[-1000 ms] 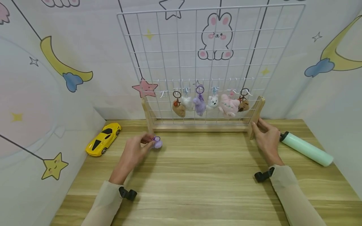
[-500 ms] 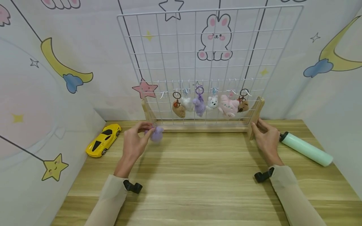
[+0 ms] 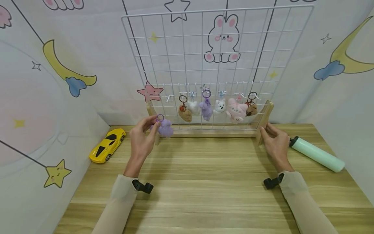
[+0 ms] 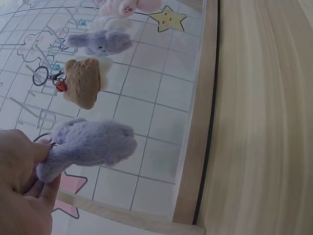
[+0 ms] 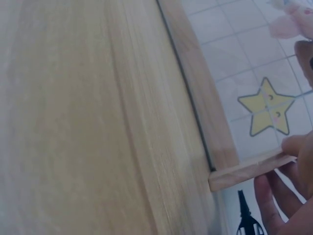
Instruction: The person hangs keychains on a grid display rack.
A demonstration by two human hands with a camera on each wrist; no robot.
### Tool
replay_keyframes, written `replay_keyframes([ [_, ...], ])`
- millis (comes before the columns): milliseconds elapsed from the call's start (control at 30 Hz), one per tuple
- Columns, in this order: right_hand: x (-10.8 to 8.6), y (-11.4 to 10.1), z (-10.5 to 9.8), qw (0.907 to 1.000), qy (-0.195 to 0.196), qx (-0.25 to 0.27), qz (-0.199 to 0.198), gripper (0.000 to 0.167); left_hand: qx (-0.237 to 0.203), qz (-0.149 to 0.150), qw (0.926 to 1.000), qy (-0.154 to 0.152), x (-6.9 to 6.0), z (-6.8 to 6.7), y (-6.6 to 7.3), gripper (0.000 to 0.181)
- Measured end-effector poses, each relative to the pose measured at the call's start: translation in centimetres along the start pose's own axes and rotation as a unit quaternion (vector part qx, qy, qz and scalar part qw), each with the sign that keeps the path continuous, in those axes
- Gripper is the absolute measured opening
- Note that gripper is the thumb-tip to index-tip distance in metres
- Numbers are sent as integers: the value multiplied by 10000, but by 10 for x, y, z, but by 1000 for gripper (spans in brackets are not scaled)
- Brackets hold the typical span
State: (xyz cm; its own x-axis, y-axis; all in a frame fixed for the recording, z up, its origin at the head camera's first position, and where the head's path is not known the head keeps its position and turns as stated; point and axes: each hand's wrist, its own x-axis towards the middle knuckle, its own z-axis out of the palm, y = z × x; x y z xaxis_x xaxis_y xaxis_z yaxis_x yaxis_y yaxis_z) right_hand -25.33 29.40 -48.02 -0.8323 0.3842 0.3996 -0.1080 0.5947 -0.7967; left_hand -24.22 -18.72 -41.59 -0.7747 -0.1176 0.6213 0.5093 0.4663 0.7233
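My left hand pinches a purple plush keychain near its ring, in front of the rack's left post. In the left wrist view the fuzzy purple plush hangs from my fingers, apart from the hooks. My right hand grips the right wooden post of the white wire grid rack, thumb on the near side. On the rack's hooks hang a brown plush, a white one, another purple plush, a white dog plush, a pink plush and a brown one at right.
A yellow toy car stands on the wooden table at the left. A mint-green cylinder with a black nozzle lies beyond my right hand. A bare white hook sits at the rack's left. Behind is a printed cloth backdrop.
My left hand has lifted the purple plush keychain from near the tabletop up to the rack's lower left. My right hand has stayed on the post.
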Motion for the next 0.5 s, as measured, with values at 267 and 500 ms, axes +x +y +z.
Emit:
replay_keyframes([
  [267, -1, 1, 0, 10000, 16, 59, -2, 45, -534, 178, 9984, 88, 13, 12, 15, 14],
  [500, 0, 0, -1, 9997, -100, 155, 153, 46, -783, -69, 9968, 119, 20, 18, 27, 16],
])
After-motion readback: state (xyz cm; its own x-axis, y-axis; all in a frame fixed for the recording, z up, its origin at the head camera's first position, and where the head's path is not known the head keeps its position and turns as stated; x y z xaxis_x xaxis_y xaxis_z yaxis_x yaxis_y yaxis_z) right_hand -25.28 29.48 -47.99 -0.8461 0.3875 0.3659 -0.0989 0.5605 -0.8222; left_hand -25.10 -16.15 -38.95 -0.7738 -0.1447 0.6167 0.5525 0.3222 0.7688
